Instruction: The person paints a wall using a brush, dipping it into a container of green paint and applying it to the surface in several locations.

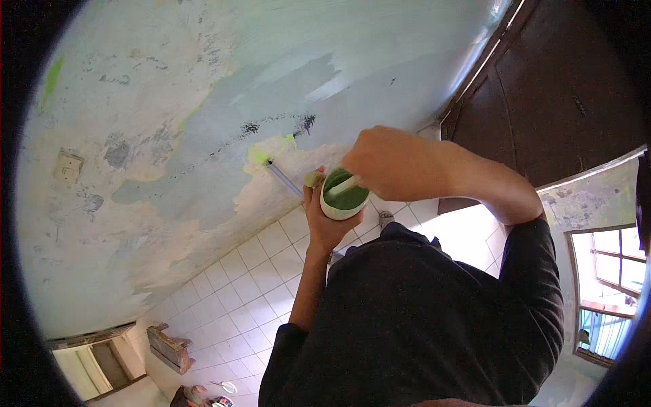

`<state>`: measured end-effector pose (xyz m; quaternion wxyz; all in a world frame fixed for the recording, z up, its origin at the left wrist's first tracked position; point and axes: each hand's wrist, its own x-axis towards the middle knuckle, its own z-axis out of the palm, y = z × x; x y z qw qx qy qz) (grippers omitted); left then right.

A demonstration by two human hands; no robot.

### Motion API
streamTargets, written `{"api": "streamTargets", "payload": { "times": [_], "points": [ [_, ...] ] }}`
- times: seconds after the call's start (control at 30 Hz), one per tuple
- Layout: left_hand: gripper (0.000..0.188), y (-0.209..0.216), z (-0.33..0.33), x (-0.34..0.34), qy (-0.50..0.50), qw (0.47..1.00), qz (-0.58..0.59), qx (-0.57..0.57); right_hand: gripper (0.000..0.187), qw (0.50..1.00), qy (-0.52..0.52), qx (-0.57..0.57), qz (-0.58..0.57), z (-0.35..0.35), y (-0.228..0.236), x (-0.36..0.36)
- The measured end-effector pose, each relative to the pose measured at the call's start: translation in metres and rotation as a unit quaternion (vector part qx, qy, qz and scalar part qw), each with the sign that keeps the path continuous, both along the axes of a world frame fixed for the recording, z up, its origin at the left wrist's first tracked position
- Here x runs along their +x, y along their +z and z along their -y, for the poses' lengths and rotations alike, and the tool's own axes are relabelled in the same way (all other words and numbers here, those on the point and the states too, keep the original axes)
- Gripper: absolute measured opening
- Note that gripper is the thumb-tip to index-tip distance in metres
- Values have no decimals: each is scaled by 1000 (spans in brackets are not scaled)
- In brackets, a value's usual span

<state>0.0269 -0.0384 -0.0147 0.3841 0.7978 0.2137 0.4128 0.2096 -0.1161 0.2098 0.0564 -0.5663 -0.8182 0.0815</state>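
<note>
One grey pole [285, 179] slants behind the left hand [325, 227] holding a cup [336, 214].

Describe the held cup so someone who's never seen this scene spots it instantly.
Start from the patchy pale-blue wall at upper left, then move to the picture's centre, above the dark shirt. The left hand grips a pale, round cup, with the right hand holding a light stick in it. Its green contents set it apart from the whitish floor tiles below.
</note>
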Motion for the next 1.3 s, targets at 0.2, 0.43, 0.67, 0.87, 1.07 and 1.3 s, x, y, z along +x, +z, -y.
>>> {"api": "streamTargets", "payload": {
  "times": [0.2,0.43,0.67,0.87,1.07,1.3],
  "points": [
    [92,17,0,2,-27,999,-15,-34,9,991,-87,-41,-97,7,28,6],
    [94,16,0,10,-53,996,15,-75,10,998,-25,42,38,18,28,-4],
    [89,7,0,6,-56,992,26,-112,11,998,-5,-22,59,6,28,-12],
    [90,15,-1,4,-45,998,4,-52,9,999,27,9,31,-5,5,-16],
    [93,12,0,3,-38,998,-25,-34,11,1000,17,-2,14,-11,-6,-15],
    [93,14,-4,6,-28,996,-8,-80,8,1000,-16,9,10,7,14,3]
  ]
}}
